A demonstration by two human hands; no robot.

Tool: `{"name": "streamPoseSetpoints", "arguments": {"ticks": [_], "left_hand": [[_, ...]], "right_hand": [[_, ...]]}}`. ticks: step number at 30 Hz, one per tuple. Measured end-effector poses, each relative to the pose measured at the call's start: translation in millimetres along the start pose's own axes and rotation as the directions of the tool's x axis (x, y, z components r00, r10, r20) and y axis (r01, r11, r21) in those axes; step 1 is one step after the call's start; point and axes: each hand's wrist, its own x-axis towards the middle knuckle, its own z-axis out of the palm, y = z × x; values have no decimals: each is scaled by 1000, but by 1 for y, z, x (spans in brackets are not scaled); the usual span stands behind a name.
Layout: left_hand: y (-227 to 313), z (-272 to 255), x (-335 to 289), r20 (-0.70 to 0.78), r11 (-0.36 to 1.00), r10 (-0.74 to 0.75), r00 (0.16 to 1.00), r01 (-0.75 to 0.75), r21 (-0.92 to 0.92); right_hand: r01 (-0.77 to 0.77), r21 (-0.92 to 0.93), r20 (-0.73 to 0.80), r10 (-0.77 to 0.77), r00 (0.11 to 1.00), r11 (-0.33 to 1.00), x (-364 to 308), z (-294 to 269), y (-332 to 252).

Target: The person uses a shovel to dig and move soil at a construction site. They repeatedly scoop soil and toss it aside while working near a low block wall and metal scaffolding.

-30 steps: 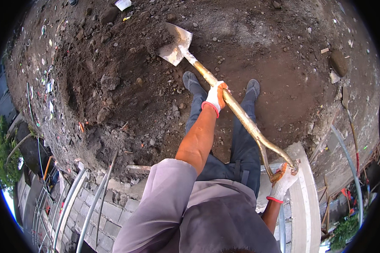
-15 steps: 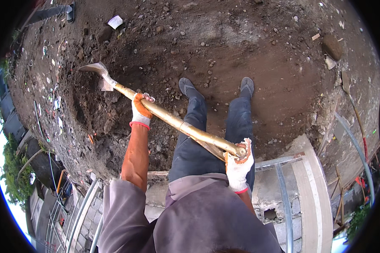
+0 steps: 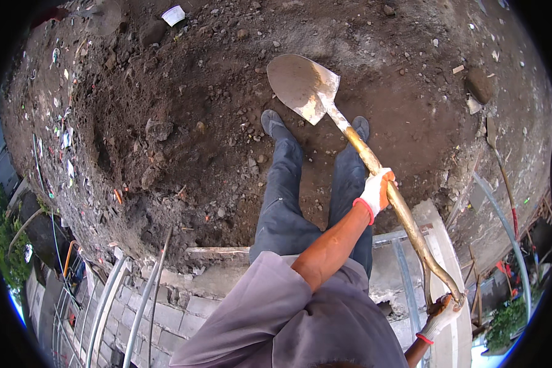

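A long shovel (image 3: pixel 410 226) slants from upper middle to lower right, its rounded metal blade (image 3: pixel 297 86) out over the dirt ahead of my feet. Brown soil smears part of the blade's face. In a white and orange work glove, my left hand (image 3: pixel 378 194) is wrapped round the gold-coloured shaft near its middle. My right hand (image 3: pixel 443 318), gloved too, closes on the handle end at the lower right, beside my hip. Part of its fingers is hidden by the handle.
Dug, stony soil (image 3: pixel 147 165) lies left of my feet, with litter beyond. A white tub (image 3: pixel 173 16) sits far ahead. Another shovel (image 3: pixel 500 162) lies at the right near a large stone (image 3: pixel 479 85). Metal rails (image 3: pixel 142 313) and a block wall (image 3: pixel 184 322) are close by me.
The shovel has swung from the left across to the right, its blade now over the ground before my feet. Both hands moved rightward with it, keeping their grip.
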Motion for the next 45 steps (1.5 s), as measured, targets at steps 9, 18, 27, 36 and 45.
{"name": "streamPoseSetpoints", "arguments": {"ticks": [9, 18, 27, 36, 45], "left_hand": [[216, -89, 48, -94, 987, 163, 982, -162, 18], [210, -107, -27, -60, 934, 355, 933, -350, 77], [258, -106, -165, 450, 771, 623, 641, -602, -210], [102, -44, -1, -20, 967, 221, 975, -216, 138], [126, 31, 80, 283, 875, 176, 943, -282, 394]], "right_hand": [[-210, 196, 270, 154, 951, 958, -49, 203, 32], [-436, 423, 456, 230, 860, 794, -68, 177, 50], [266, 389, 657, -468, 591, 882, -95, 198, 62], [-353, 220, 165, 322, 932, 910, -36, 85, 95], [-329, 214, -135, 361, 923, 920, -79, 164, 52]]}}
